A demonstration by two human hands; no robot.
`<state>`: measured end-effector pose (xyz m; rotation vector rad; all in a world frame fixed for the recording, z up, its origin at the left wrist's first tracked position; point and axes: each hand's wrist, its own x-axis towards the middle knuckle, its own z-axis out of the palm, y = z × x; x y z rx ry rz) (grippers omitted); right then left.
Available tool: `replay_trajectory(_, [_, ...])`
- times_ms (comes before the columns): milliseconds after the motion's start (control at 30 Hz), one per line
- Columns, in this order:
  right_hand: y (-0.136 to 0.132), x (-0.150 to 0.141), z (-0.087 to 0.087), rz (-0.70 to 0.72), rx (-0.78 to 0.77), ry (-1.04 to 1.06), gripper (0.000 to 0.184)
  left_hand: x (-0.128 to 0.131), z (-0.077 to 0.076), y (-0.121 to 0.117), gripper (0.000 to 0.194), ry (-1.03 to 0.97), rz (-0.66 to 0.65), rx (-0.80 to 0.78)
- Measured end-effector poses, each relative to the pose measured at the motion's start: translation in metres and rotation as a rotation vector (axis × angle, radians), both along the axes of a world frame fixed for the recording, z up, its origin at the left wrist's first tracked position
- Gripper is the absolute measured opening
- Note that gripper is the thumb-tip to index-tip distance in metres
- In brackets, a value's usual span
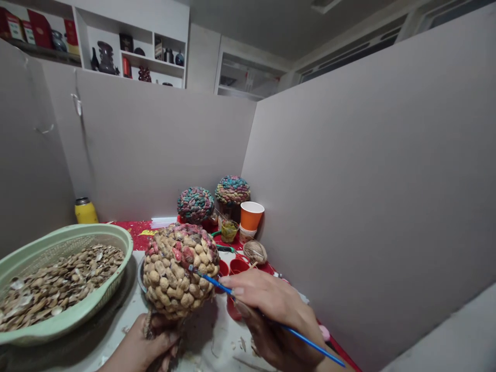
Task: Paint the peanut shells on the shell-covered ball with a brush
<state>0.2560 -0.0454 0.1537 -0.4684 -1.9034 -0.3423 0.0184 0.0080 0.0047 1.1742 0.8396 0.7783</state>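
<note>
My left hand (pixel 145 343) is closed around the stem under a ball covered in peanut shells (pixel 179 268) and holds it upright over the table. A few shells near the top of the ball are painted red. In my right hand (pixel 271 312) I pinch a thin blue paintbrush (pixel 248 305), and its tip touches the ball's right side.
A green basket (pixel 96 299) full of shells sits at the left. Behind the ball stand two painted shell balls (pixel 196 203), (pixel 232 190), an orange paper cup (pixel 251 215), small red paint cups (pixel 238 265) and a yellow bottle (pixel 86 211). Grey partition walls enclose the table.
</note>
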Motion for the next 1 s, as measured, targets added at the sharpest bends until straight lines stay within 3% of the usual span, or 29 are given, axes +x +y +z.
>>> replay_trajectory(267, [-0.006,0.005,0.005,-0.017,-0.080,0.087,0.019,0.000,0.010,-0.001,0.056,-0.023,0.029,-0.025])
replay_trajectory(700, [-0.007,0.009,0.000,-0.046,0.094,0.091,0.029,0.000,0.005,-0.001,0.055,0.029,-0.037,-0.007])
replay_trajectory(867, [-0.008,0.011,0.002,-0.059,0.106,0.096,0.027,0.001,0.011,-0.002,0.055,0.042,-0.011,0.029])
replay_trajectory(1000, [-0.005,0.004,0.005,-0.088,0.081,0.095,0.026,0.000,0.006,-0.001,0.055,0.055,-0.001,0.025])
